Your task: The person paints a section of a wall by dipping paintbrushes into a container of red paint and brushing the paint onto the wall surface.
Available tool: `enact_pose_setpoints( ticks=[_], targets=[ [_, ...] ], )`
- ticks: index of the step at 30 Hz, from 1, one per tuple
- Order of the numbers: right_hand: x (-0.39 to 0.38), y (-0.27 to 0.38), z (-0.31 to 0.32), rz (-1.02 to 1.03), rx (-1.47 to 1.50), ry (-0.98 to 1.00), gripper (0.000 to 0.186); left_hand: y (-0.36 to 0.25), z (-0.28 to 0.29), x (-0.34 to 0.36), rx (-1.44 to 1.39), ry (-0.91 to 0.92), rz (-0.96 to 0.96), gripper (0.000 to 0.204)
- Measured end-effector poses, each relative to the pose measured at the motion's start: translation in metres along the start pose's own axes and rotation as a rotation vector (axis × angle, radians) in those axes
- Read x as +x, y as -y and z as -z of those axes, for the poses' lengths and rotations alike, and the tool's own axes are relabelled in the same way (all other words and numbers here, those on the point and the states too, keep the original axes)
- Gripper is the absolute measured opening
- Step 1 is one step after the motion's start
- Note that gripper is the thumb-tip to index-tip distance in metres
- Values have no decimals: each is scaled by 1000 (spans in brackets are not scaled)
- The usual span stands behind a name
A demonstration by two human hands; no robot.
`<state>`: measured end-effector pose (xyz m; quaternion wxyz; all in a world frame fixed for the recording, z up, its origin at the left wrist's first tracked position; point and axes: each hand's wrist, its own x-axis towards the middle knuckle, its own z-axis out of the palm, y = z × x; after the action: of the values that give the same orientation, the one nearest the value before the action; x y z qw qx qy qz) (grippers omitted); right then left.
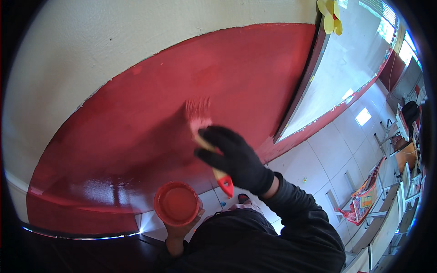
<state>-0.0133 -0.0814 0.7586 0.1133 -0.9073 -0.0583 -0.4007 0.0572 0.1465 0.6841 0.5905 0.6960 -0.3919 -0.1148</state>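
Observation:
My right hand [234, 159], in a black glove, grips a paintbrush [207, 141] by its pale wooden handle, whose end is red. The bristles are coated in red and point up at the red-painted wall [255, 77]; they look to be touching it, next to a fresh-looking red patch. Low in front of my body, my bare left hand [180, 231] holds a round tub of red paint [177, 203] from below. The tub's open top faces up, and most of the left fingers are hidden under it.
Cream wall [114, 41] lies above the curved red edge. A dark-framed whiteboard [337, 73] with a yellow paper flower [331, 16] hangs to the right. Pale floor tiles [300, 159] stretch below, with chairs and desks [387, 218] at the far right.

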Motion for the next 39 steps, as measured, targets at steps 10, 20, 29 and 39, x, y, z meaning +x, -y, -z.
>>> enact_pose_setpoints(
  ticks=[10, 20, 29, 39],
  targets=[
    [22, -22, 33, -144, -90, -494, 35, 7, 12, -14, 17, -122, 47, 88],
    [-52, 24, -50, -242, 159, -85, 29, 6, 13, -12, -63, -158, 19, 81],
    [-9, 39, 11, -614, 646, -294, 23, 10, 26, -14, -11, -207, 18, 85],
    [89, 106, 26, -441, 682, 157, 19, -6, 35, -1, -95, -311, -120, 85]
  ],
)
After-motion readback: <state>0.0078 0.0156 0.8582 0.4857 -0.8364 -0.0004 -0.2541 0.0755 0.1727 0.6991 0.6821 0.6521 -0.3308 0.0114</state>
